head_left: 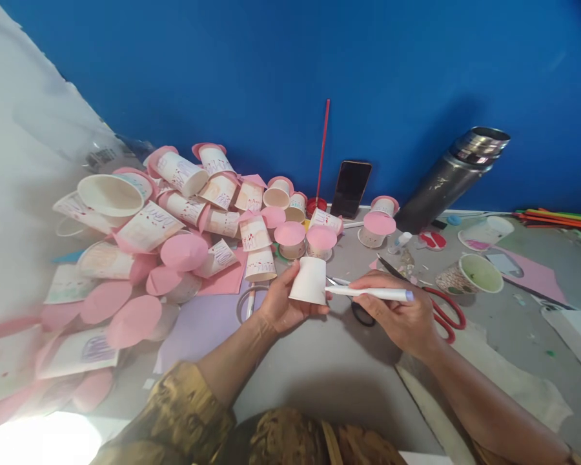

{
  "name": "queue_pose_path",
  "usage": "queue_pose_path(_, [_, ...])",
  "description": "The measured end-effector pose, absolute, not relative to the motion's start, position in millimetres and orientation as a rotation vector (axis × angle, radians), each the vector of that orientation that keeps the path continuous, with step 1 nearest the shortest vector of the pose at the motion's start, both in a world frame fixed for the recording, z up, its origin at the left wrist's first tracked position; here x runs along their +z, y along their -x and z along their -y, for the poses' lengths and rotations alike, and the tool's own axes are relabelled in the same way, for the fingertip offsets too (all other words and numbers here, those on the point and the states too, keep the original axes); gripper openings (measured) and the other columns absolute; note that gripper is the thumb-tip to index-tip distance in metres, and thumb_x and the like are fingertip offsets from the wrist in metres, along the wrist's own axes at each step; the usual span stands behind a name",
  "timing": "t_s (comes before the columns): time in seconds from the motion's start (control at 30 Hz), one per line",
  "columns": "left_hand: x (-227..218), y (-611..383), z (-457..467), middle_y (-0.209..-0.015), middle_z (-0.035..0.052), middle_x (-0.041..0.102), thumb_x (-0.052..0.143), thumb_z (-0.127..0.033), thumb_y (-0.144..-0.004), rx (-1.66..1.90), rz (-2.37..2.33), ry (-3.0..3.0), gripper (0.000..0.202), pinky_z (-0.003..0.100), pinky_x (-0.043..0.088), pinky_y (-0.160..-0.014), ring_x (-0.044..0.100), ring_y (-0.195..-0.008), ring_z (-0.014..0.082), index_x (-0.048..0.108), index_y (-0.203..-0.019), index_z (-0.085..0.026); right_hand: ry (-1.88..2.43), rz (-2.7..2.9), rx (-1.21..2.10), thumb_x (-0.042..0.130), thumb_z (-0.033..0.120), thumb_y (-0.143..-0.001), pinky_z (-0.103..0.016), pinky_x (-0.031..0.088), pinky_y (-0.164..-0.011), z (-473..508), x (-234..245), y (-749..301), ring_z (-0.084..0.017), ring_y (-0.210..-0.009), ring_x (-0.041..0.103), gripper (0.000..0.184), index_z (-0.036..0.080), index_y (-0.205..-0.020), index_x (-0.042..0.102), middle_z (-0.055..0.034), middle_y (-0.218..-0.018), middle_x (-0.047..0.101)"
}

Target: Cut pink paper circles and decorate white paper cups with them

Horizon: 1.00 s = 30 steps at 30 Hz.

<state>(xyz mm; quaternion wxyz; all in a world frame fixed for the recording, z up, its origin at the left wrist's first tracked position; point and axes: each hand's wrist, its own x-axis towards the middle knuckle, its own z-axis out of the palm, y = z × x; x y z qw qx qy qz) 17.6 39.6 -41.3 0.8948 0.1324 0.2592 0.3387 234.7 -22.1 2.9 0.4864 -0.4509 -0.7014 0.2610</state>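
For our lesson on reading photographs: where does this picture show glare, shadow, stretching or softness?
Head view: a white patch at bottom left is blown out; head view: the dark flask has a shadow beside it on the blue wall; head view: the left-edge cup looks stretched and hazy, the white cup clearer.

The grey surface (pixel 300 368) runs up to a blue wall. Across its left side sprawls a heap of paper cups (pixel 150 227) with pink paper discs, some tipped over, beside a purple sheet (pixel 198 329). Along the back stand a phone (pixel 351 188), propped upright, and a dark flask (pixel 445 177). To the right lie red-handled scissors (pixel 449 310), a red disc (pixel 432 240), a tilted green-lined cup (pixel 474 274), a pink sheet (pixel 537 276) and bright thin sticks (pixel 561 218)
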Motion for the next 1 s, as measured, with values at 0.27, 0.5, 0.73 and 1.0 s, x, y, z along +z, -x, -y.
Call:
queue_pose_path(0.27, [-43.5,-22.5,-36.2,-0.091,0.0145,0.073,0.049,-0.046,-0.101,0.752,-0.599,-0.308,0.047,0.043,0.063,-0.060,0.072,-0.076,0.0274,0.065,-0.123,-0.007,1.233,1.706,0.677,0.070,0.033,-0.092,-0.022,0.038,-0.045,27.9,0.5,-228.0,-0.011,-0.047,0.050,0.013,0.020,-0.090,0.073,0.0016,-0.064,0.066])
queue_pose_path(0.5, [-47.8,-22.7,-35.2,-0.087,0.0137,0.073,0.055,-0.045,-0.099,0.767,-0.575,-0.340,0.045,0.040,0.062,-0.061,0.072,-0.073,0.0269,0.065,-0.121,-0.007,1.179,1.793,0.600,0.068,0.031,-0.093,-0.022,0.039,-0.045,27.6,5.0,-226.9,-0.010,-0.046,0.051,0.010,0.022,-0.091,0.073,-0.0002,-0.072,0.072])
queue_pose_path(0.73, [-46.1,-23.1,-34.7,-0.087,0.0131,0.073,0.054,-0.042,-0.100,0.775,-0.583,-0.325,0.042,0.040,0.062,-0.063,0.071,-0.074,0.0254,0.066,-0.121,-0.008,1.217,1.775,0.629,0.068,0.034,-0.094,-0.023,0.043,-0.048,27.5,0.3,-227.9,-0.012,-0.050,0.054,0.013,0.022,-0.092,0.073,0.0000,-0.070,0.071])
queue_pose_path(1.0, [-45.1,-23.2,-33.3,-0.091,0.0134,0.073,0.055,-0.043,-0.100,0.776,-0.582,-0.320,0.041,0.041,0.063,-0.063,0.073,-0.075,0.0261,0.066,-0.118,-0.008,1.256,1.734,0.623,0.068,0.034,-0.094,-0.023,0.045,-0.051,26.0,-1.3,-229.6,-0.012,-0.051,0.055,0.013,0.022,-0.094,0.073,0.0008,-0.069,0.070])
